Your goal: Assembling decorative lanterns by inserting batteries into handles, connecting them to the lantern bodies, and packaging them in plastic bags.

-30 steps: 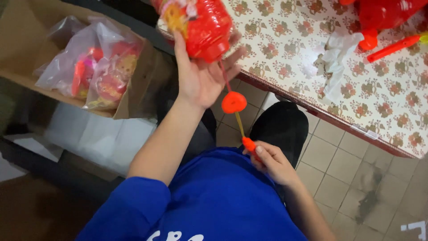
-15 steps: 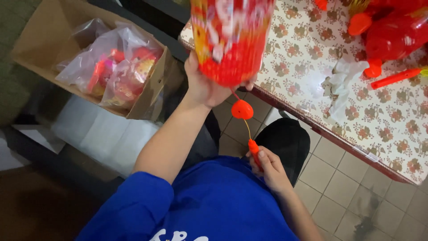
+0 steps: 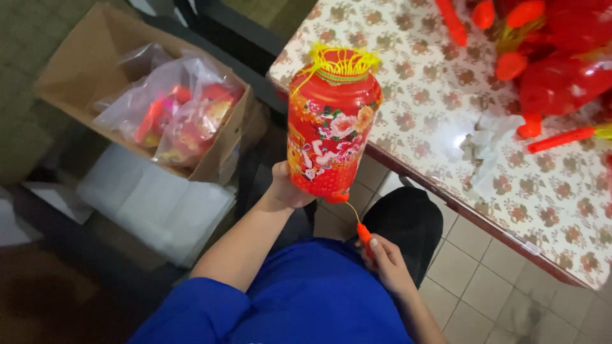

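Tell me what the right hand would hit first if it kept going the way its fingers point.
The right hand points up toward the red flowered lantern, along the thin cord from the orange handle it pinches. It would probably meet the lantern's orange bottom cap first, though depth is hard to judge.

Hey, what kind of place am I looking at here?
Likely a small home workshop where paper lanterns are put together. A red flowered lantern is in hand, more red lantern parts sit on a floral-clothed table, and a cardboard box holds bagged stock.
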